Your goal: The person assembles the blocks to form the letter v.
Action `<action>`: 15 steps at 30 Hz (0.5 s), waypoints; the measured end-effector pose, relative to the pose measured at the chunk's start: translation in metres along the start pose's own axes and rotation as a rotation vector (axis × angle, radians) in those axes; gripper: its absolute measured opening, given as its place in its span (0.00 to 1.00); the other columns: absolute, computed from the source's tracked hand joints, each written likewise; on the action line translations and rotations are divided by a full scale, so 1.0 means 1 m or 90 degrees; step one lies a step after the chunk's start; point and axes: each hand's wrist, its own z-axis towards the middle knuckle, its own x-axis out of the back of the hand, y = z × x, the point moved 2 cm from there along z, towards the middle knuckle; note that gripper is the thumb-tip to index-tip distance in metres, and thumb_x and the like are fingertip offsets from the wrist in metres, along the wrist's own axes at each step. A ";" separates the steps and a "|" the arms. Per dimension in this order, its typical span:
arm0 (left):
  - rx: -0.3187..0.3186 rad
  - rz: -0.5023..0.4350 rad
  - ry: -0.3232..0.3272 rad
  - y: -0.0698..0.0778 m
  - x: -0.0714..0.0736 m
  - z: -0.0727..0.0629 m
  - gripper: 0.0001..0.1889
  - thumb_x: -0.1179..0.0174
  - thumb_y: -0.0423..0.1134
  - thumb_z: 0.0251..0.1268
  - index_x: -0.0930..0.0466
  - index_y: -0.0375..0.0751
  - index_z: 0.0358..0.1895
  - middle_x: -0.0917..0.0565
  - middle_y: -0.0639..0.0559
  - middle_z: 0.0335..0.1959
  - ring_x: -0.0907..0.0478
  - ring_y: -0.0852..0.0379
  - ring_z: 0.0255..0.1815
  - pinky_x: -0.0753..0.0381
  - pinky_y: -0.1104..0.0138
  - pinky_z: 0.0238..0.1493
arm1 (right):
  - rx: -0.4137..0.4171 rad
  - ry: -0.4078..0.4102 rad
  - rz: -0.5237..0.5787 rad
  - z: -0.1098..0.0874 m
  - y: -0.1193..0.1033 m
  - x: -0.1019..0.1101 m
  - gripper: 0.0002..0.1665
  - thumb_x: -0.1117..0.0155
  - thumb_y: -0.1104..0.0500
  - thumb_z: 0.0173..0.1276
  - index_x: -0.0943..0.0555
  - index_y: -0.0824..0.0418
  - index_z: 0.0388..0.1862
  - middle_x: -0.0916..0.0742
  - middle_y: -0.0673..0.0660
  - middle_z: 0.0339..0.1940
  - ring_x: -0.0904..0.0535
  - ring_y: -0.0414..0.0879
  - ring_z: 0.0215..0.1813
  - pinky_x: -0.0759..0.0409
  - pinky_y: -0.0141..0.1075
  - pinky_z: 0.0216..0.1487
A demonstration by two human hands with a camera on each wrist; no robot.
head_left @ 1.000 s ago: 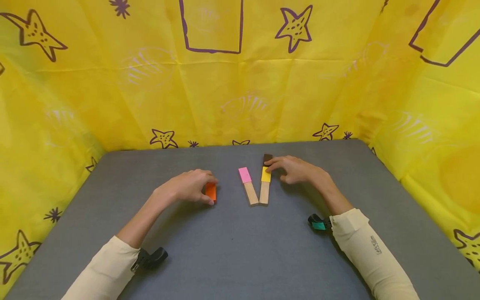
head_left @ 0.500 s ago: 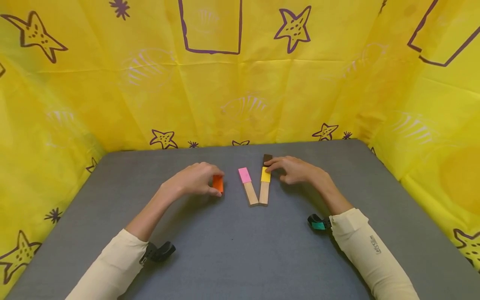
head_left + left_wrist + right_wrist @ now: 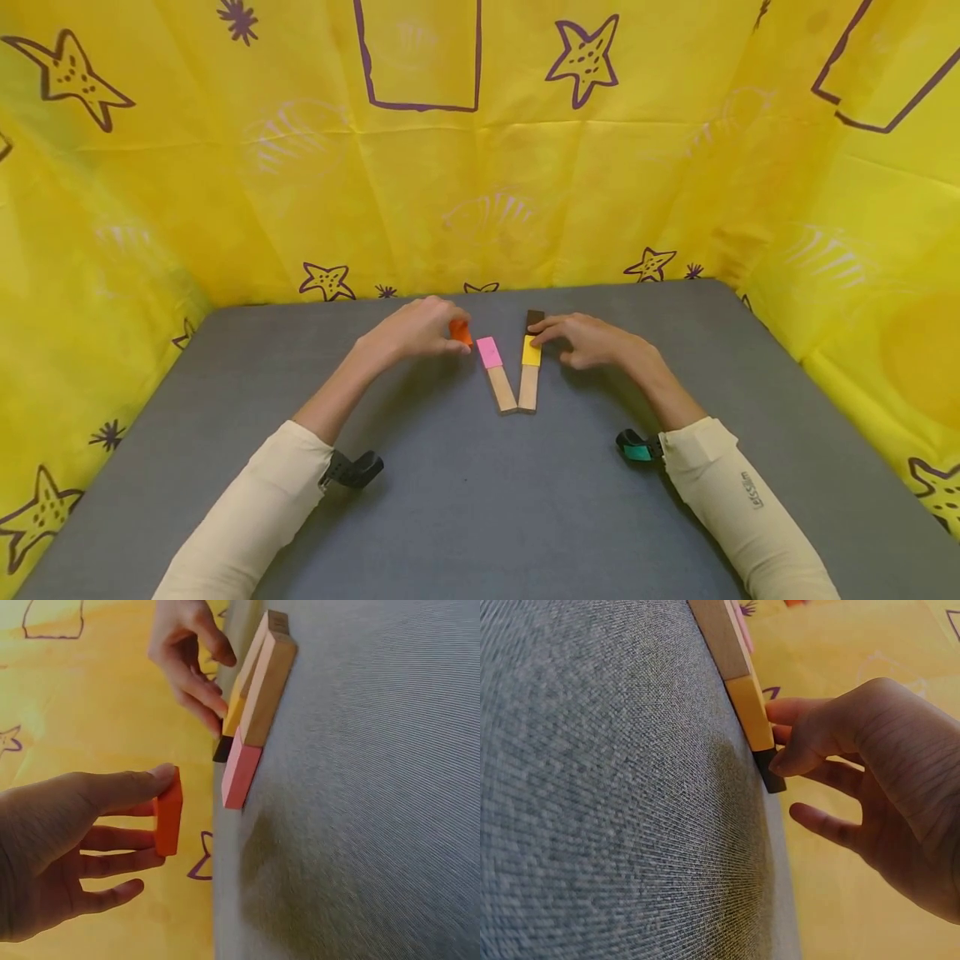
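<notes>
My left hand pinches an orange block between thumb and fingers. In the left wrist view the block is held up off the table, beyond the far end of the pink block. Two wooden blocks lie flat with their near ends together, forming a V. The pink block continues the left arm of it; a yellow block and a black block continue the right arm. My right hand rests its fingertips at the yellow and black blocks, partly covering them.
Grey cloth covers the tabletop. A yellow curtain with starfish drawings stands along its back and sides. Each wrist wears a dark camera mount below the cream sleeve.
My left hand has carried the orange block away from me and rightward, toward the far end of the pink block. My right hand and the V of blocks have stayed in place.
</notes>
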 end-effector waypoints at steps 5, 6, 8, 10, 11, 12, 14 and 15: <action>-0.007 -0.006 0.020 -0.004 -0.004 0.027 0.11 0.28 0.45 0.67 0.13 0.40 0.42 0.15 0.50 0.31 0.24 0.54 0.33 0.23 0.65 0.38 | -0.003 -0.003 0.000 -0.001 0.001 0.001 0.33 0.45 0.73 0.62 0.16 0.61 0.66 0.20 0.60 0.75 0.27 0.63 0.78 0.28 0.61 0.77; -0.006 -0.009 0.023 -0.005 -0.004 0.032 0.11 0.28 0.45 0.68 0.13 0.40 0.42 0.15 0.50 0.31 0.24 0.54 0.33 0.24 0.65 0.38 | -0.004 -0.002 0.000 -0.002 0.001 0.002 0.33 0.45 0.73 0.62 0.16 0.60 0.66 0.20 0.60 0.75 0.27 0.62 0.78 0.28 0.60 0.77; -0.002 -0.015 0.029 -0.007 -0.006 0.041 0.12 0.28 0.45 0.68 0.12 0.39 0.43 0.15 0.49 0.32 0.23 0.53 0.34 0.24 0.65 0.38 | -0.006 0.001 0.000 -0.002 0.001 0.003 0.33 0.45 0.73 0.62 0.16 0.60 0.66 0.20 0.60 0.75 0.27 0.62 0.78 0.28 0.60 0.77; 0.002 -0.017 0.035 -0.009 -0.009 0.048 0.13 0.28 0.45 0.67 0.12 0.38 0.45 0.14 0.48 0.33 0.23 0.53 0.34 0.24 0.65 0.38 | -0.003 0.003 -0.005 -0.002 0.001 0.003 0.33 0.44 0.73 0.61 0.16 0.60 0.65 0.19 0.59 0.75 0.26 0.61 0.77 0.27 0.59 0.77; 0.004 -0.016 0.035 -0.011 -0.011 0.051 0.14 0.28 0.45 0.67 0.12 0.38 0.46 0.14 0.48 0.33 0.23 0.53 0.34 0.24 0.65 0.38 | -0.001 0.004 -0.007 -0.001 0.002 0.002 0.33 0.44 0.73 0.61 0.15 0.60 0.65 0.19 0.59 0.75 0.26 0.61 0.77 0.27 0.59 0.77; 0.007 -0.016 0.035 -0.013 -0.014 0.053 0.15 0.28 0.45 0.67 0.12 0.37 0.47 0.14 0.48 0.33 0.24 0.53 0.34 0.25 0.66 0.38 | 0.002 0.004 -0.009 -0.001 0.001 0.002 0.32 0.43 0.73 0.61 0.15 0.60 0.65 0.19 0.59 0.75 0.26 0.61 0.77 0.27 0.59 0.77; 0.013 -0.017 0.033 -0.016 -0.019 0.057 0.15 0.28 0.45 0.67 0.12 0.37 0.47 0.15 0.48 0.32 0.25 0.54 0.33 0.26 0.66 0.37 | 0.007 0.002 -0.013 0.000 0.002 0.001 0.32 0.43 0.72 0.62 0.16 0.60 0.65 0.19 0.59 0.75 0.26 0.61 0.77 0.27 0.58 0.77; 0.016 -0.018 0.030 -0.018 -0.021 0.058 0.14 0.28 0.45 0.67 0.12 0.38 0.46 0.16 0.48 0.31 0.25 0.54 0.32 0.27 0.67 0.36 | 0.008 0.000 -0.015 0.000 0.002 0.001 0.32 0.43 0.72 0.62 0.16 0.60 0.66 0.19 0.59 0.75 0.26 0.61 0.78 0.27 0.58 0.77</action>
